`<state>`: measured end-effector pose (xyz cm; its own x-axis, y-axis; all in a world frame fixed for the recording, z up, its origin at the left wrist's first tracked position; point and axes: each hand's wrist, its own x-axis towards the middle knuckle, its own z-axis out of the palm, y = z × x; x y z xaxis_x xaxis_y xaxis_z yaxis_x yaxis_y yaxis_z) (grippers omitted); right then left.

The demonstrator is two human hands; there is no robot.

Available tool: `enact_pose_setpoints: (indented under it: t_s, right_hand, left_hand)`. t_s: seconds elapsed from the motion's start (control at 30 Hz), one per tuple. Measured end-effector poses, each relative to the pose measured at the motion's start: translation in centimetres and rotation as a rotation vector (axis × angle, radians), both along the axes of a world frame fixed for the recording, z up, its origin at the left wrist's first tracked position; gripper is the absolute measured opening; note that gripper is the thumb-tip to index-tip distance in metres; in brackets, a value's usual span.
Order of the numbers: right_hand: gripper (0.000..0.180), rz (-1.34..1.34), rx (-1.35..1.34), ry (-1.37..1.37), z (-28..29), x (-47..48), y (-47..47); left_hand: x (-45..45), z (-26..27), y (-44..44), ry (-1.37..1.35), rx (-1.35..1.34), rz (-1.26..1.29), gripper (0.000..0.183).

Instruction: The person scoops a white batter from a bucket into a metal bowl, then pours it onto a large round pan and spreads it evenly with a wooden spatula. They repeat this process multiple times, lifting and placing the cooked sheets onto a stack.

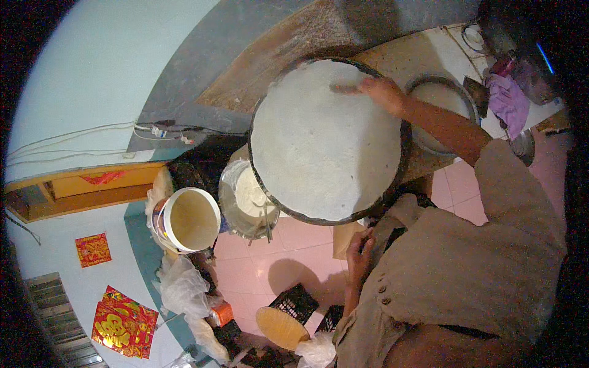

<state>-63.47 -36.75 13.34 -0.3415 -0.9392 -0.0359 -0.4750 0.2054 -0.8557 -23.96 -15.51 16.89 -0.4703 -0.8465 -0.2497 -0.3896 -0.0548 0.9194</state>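
Observation:
A wide round griddle with a dark rim [404, 158] lies before me, its top covered by a thin pale sheet of batter [317, 142]. My right hand [384, 95] reaches over its upper right part, blurred by motion. A dark streak [346, 89] shows at its fingertips; I cannot tell if it is a tool or a shadow. My left hand [360, 252] is low beside my brown shirt [460, 262], below the griddle's edge, fingers bent. Whether it grips anything is unclear. A metal bowl of pale dough or batter [251, 193] with sticks stands at the griddle's lower left.
A plastic bucket [193, 221] stands left of the bowl. Right of the griddle is a round basin [439, 99], partly behind my forearm, with a purple cloth [508, 101] beyond. A round-topped stool [283, 327] and a black crate [297, 301] stand on the pink tiles [248, 271].

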Motion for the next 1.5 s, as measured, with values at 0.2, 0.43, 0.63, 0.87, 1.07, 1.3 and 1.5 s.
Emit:
enact_pose_setpoints:
  t_s: [0.2, 0.43, 0.63, 0.87, 1.07, 1.3, 1.5]
  right_hand:
    - [0.025, 0.298, -0.652, 1.273, -6.5, -0.8, 5.6]
    - [0.023, 0.432, -0.559, 0.825, -2.2, -1.1, 13.2]
    - [0.029, 0.026, -0.099, 0.191, 2.0, -2.1, 12.0]
    - [0.034, -0.088, 0.077, 0.057, -2.4, -3.7, 2.5]
    - [0.04, -0.24, -0.123, 0.52, -0.4, -6.4, 2.5]
    - [0.029, 0.382, -0.437, 0.889, -1.0, -2.9, 13.0]
    - [0.025, -0.319, -0.075, 0.368, -4.9, -7.3, 19.2]
  left_hand:
    - [0.0, 0.0, -0.6, 0.001, 0.074, 0.004, 0.025]
    - [-1.1, 1.0, -1.2, 0.026, 0.011, -0.047, 0.028]
    - [-1.3, 1.0, -0.6, 0.029, 0.117, -0.006, 0.027]
    - [-2.6, 0.4, -0.2, 0.021, -0.045, -0.129, 0.026]
    - [-2.1, 0.9, 0.9, 0.009, -0.013, -0.03, 0.025]
    - [-2.0, 0.2, 0.9, 0.017, -0.164, -0.028, 0.024]
    - [-2.4, -0.2, 1.1, -0.008, -0.171, -0.089, 0.024]
